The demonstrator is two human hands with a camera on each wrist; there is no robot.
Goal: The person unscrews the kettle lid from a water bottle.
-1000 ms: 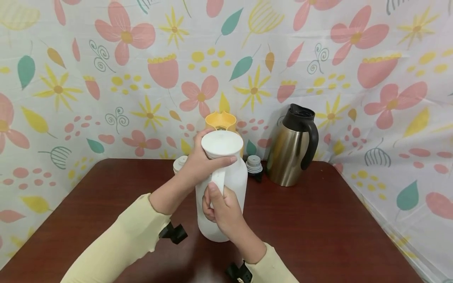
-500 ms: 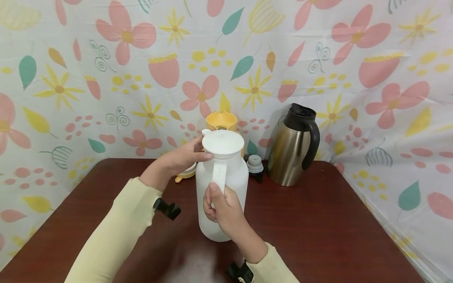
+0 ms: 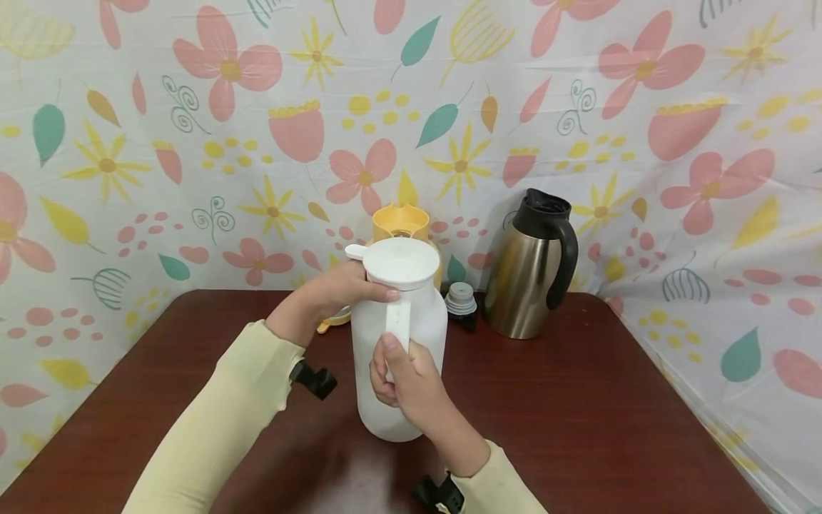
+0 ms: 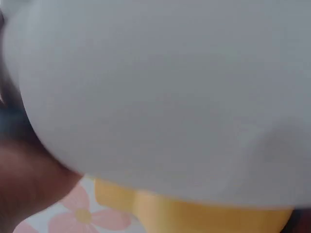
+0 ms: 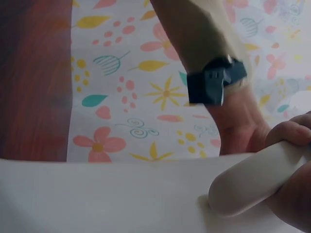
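Note:
A white thermos jug [image 3: 424, 357] stands upright on the table under a round white lid [image 3: 402, 261]. The lid's small tab [image 3: 355, 251] points left. My left hand [image 3: 334, 289] grips around the lid and neck from the left, thumb across the front; its other fingers are mostly hidden behind. Lower down, my right hand [image 3: 411, 382] holds the jug's handle [image 3: 398, 321], thumb along it and fingers curled round. The right wrist view shows the handle's lower end [image 5: 252, 184] beside the curled fingers [image 5: 291, 131]. In the left wrist view the white jug [image 4: 160, 102] fills most of the picture.
Behind the jug stands a yellow jug [image 3: 401, 220], mostly hidden. A pale stopper with a black base [image 3: 461, 300] lies to its right, near a steel thermos jug [image 3: 523, 278] with a black handle. A yellow-rimmed lid [image 3: 334, 320] shows partly behind my left hand.
My left hand let its wrap of the lid loosen, shifted left, then came back onto the neck. The lid's tab has swung from the back round to the left. My right hand stays on the handle.

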